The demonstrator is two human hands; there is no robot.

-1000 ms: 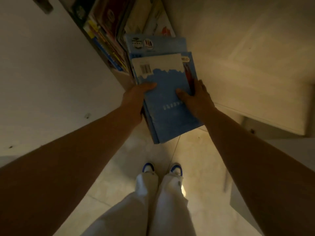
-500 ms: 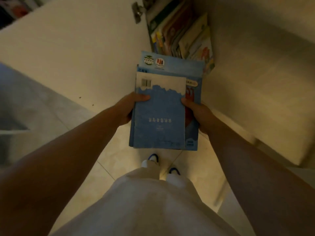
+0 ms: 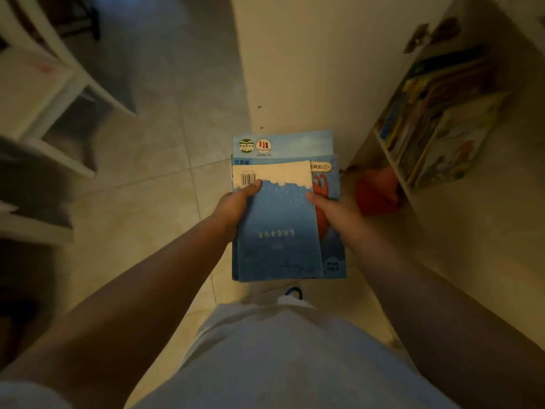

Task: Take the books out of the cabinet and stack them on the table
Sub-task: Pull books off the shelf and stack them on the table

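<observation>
I hold a small pile of blue books (image 3: 280, 231) flat in front of my waist, above the tiled floor. My left hand (image 3: 236, 206) grips the pile's left edge with the thumb on the top cover. My right hand (image 3: 327, 208) grips the right edge, its thumb also on top. The top book is blue with a white strip and a barcode at its far end. More colourful books (image 3: 436, 119) stand leaning in the open cabinet (image 3: 392, 160) at the right. No table top is clearly in view.
The white cabinet door (image 3: 309, 60) stands open straight ahead, with a hinge (image 3: 418, 36) at the upper right. A red round object (image 3: 377, 193) lies low by the cabinet. White furniture (image 3: 44, 93) stands at the left. Beige floor tiles (image 3: 153, 160) lie ahead and left.
The pile has come fully out of the cabinet and in towards my body. My view has swung left, so the cabinet shelf now sits at the right and furniture shows at the left.
</observation>
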